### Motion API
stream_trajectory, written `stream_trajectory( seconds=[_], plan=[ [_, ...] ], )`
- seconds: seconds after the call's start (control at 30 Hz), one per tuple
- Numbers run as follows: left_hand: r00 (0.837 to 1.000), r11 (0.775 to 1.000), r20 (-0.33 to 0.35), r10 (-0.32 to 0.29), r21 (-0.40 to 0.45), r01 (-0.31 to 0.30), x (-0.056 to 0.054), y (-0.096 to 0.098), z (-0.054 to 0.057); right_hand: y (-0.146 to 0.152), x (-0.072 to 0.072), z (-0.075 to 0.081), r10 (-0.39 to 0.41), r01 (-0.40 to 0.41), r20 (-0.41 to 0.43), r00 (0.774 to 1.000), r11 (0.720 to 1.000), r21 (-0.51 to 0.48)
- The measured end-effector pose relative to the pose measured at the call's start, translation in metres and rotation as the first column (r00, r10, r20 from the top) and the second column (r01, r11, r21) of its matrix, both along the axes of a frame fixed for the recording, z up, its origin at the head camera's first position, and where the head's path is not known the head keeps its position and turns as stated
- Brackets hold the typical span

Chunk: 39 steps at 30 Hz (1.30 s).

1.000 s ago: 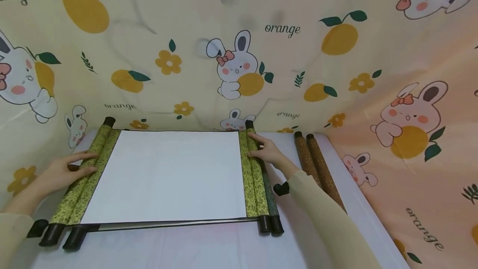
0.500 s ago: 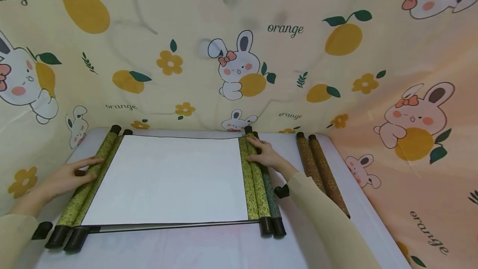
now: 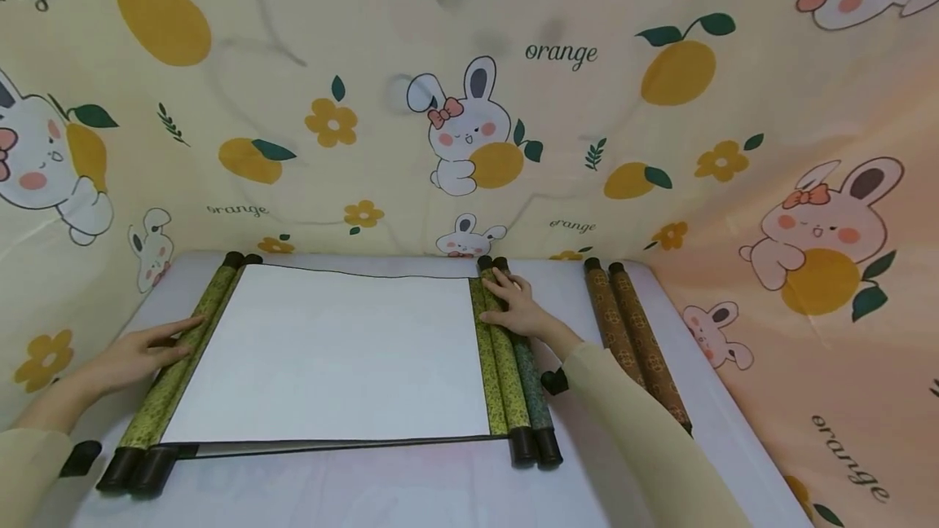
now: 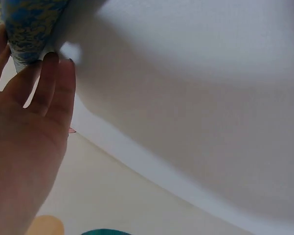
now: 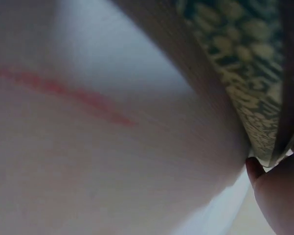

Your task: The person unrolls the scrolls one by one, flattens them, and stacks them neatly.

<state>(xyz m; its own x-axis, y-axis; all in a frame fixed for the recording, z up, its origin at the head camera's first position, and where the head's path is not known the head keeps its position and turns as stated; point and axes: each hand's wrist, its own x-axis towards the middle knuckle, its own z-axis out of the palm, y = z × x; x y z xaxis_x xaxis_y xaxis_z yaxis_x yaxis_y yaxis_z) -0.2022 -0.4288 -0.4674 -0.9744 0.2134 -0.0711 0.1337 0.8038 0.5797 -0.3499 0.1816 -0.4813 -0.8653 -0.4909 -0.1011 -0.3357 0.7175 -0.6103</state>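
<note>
A hanging scroll lies spread on the table, its blank white sheet (image 3: 330, 357) bordered by yellow-green patterned fabric. At its left end, my left hand (image 3: 135, 358) grips the patterned roll (image 3: 150, 414), thumb and fingers on either side; the left wrist view shows fingertips (image 4: 63, 73) against the roll's side. My right hand (image 3: 522, 312) holds the scroll's right-hand roll (image 3: 509, 381) near its far end, fingers over the top. A darker green roll (image 3: 534, 389) lies close along that one. In the right wrist view, most of the right hand is out of frame.
Two brown patterned rolled scrolls (image 3: 641, 345) lie side by side to the right, partly hidden by the right sleeve (image 3: 638, 422). Behind stands a cloth backdrop (image 3: 381, 47) printed with rabbits and oranges. The table's white cover (image 3: 352, 487) shows in front of the scroll.
The left hand's roll has shifted right and come up against the inner edge, narrowing the left green border. On the right, the roll's far end has lowered slightly, with two black knobs now showing.
</note>
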Motion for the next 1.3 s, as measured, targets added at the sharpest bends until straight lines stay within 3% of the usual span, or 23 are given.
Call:
stream_trajectory(
  seconds=[0.23,0.77,0.93,1.07,1.17,1.3],
  plan=[
    [0.999,0.999,0.026,0.027,-0.022,-0.026,0.002,0.001,0.001,-0.002,0.003,0.001,0.02,-0.015,-0.066,0.998,0.997,0.079],
    [0.998,0.998,0.004,0.062,-0.005,-0.062,0.012,0.011,0.015,0.007,0.019,0.013,-0.009,0.008,-0.048,0.999,1.0,-0.03],
    [0.998,0.998,-0.026,0.053,-0.04,-0.054,0.019,0.015,0.022,0.017,0.034,0.026,0.002,-0.009,-0.08,0.997,0.996,-0.085],
    [0.998,0.999,-0.043,0.043,-0.031,-0.044,0.025,0.025,0.035,0.03,0.053,0.04,-0.005,-0.012,-0.13,0.991,0.991,-0.131],
    [0.996,0.999,-0.078,0.042,-0.025,-0.044,0.028,0.042,0.046,0.043,0.069,0.05,-0.008,-0.022,-0.182,0.983,0.987,-0.158],
    [0.984,1.0,-0.175,0.016,-0.011,-0.018,0.029,0.074,0.059,0.066,0.088,0.059,-0.056,0.008,-0.223,0.973,0.978,-0.208]
  ],
)
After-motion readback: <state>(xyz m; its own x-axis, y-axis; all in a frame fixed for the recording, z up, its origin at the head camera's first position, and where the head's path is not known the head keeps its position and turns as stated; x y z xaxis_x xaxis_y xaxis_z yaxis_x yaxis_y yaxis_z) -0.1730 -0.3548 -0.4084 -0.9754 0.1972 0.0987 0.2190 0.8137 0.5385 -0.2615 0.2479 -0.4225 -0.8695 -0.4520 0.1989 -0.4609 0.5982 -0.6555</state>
